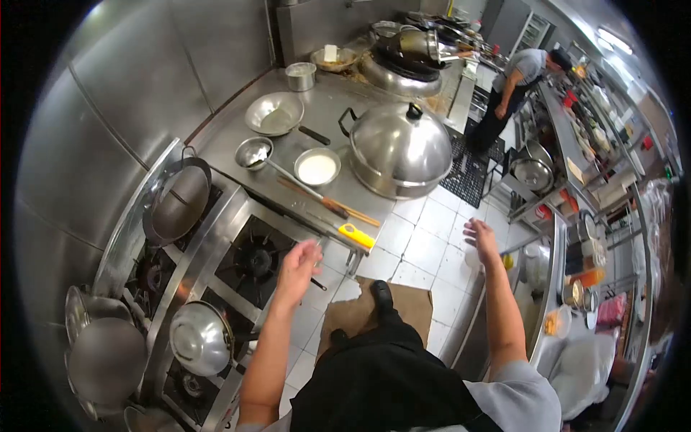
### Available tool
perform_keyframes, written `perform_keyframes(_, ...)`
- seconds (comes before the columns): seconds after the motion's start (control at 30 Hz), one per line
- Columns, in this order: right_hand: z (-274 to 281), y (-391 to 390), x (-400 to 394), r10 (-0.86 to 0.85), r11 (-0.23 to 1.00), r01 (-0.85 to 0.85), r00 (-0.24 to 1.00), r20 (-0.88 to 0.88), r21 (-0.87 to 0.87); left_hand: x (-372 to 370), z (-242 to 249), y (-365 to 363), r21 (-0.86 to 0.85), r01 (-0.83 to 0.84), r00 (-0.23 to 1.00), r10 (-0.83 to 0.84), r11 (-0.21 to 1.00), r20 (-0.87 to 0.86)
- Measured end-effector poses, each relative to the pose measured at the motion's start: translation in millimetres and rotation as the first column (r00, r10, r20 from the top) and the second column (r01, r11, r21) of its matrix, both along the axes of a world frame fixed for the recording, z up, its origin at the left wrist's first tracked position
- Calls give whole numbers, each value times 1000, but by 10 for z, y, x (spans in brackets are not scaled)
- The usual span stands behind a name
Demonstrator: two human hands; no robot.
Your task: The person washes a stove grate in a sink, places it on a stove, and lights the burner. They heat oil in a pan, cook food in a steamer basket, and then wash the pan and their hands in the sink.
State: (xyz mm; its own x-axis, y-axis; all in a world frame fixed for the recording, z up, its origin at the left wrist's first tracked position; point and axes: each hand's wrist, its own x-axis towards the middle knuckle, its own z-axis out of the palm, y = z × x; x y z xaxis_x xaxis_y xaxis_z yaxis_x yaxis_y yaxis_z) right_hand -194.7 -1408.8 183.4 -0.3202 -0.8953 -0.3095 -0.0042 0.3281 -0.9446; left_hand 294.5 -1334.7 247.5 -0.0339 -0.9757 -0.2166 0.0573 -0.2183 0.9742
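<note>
My left hand [299, 273] hangs in the air beside the gas burner [257, 261], its fingers loosely bent and apart, holding nothing. Over the tiled floor on the right, my right hand [483, 240] is raised, empty, with fingers spread. Nearest to the left hand on the steel counter [216, 137] lies a yellow-handled tool [356, 236] at the edge. A long-handled ladle [299, 185] rests with its head at a small metal bowl [253, 153]. Beside it stand a bowl of white liquid [317, 170] and a large pot with a domed lid [402, 144].
A dark wok [180, 201] and an upturned metal pan [200, 338] sit on the stove at left. Cardboard [414, 309] lies underfoot. Shelving with containers lines the right side. Another person [515, 90] stands farther back at a counter.
</note>
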Motion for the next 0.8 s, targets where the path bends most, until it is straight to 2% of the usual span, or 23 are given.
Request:
perform_keyframes(0.07, -86, -634, -217, -92, 994, 87, 992, -86, -58, -114, 43, -645, -37, -27, 1000, 27, 999, 4)
perform_keyframes(0.13, -186, -1203, -444, -86, 995, 75, 977, -195, -66, -300, 188, -1303, -87, -31, 988, 44, 996, 148)
perform_keyframes(0.2, -250, -1642, -475, -149, 983, 127, 974, -168, -135, -513, 210, -2059, -76, -77, 990, 85, 994, 112)
perform_keyframes(0.23, -330, -1834, -525, -105, 991, 88, 979, -175, -103, -630, 239, -2405, -60, -108, 987, 115, 992, 113)
perform_keyframes(0.3, -425, -2089, -703, 22, 1000, -20, 979, -200, 11, -778, 51, -3218, -98, -149, 937, 172, 984, 303)
perform_keyframes(0.33, -356, -2197, -648, 13, 994, 8, 981, -193, 109, -768, -129, -3635, -50, -75, 925, 89, 996, 370)
perform_keyframes(0.37, -619, -2315, -791, 56, 998, -54, 990, -129, 20, -872, 54, -3732, -31, -135, 900, 136, 990, 414)
perform_keyframes(0.4, -746, -2383, -867, 81, 997, -81, 997, -1, -3, -900, 73, -3940, 37, -121, 944, 104, 992, 313)
perform_keyframes(0.43, -834, -2481, -942, 95, 993, -92, 995, -34, 78, -956, -278, -4302, -10, -225, 875, 207, 974, 437)
perform_keyframes(0.5, -674, -2473, -814, 110, 992, -110, 994, 3, 55, -1004, -440, -4592, -81, -220, 820, 229, 972, 524)
perform_keyframes(0.6, -580, -2585, -780, 100, 992, -102, 995, 31, 78, -1144, -861, -4873, -48, -269, 867, 263, 962, 424)
perform_keyframes(0.67, -621, -2654, -820, 97, 991, -102, 994, 53, 91, -1217, -956, -4867, -111, -348, 768, 351, 931, 535)
perform_keyframes(0.73, -815, -2764, -933, 147, 988, -144, 987, 58, -50, -1259, -858, -4789, -104, -393, 746, 383, 913, 544)
perform_keyframes(0.77, -901, -2823, -948, 67, 994, -67, 998, -4, -85, -1306, -800, -4727, -64, -399, 745, 364, 915, 559)
perform_keyframes(0.8, -833, -2822, -994, 89, 992, -89, 996, 0, -91, -1315, -767, -4651, -26, -408, 741, 347, 913, 575)
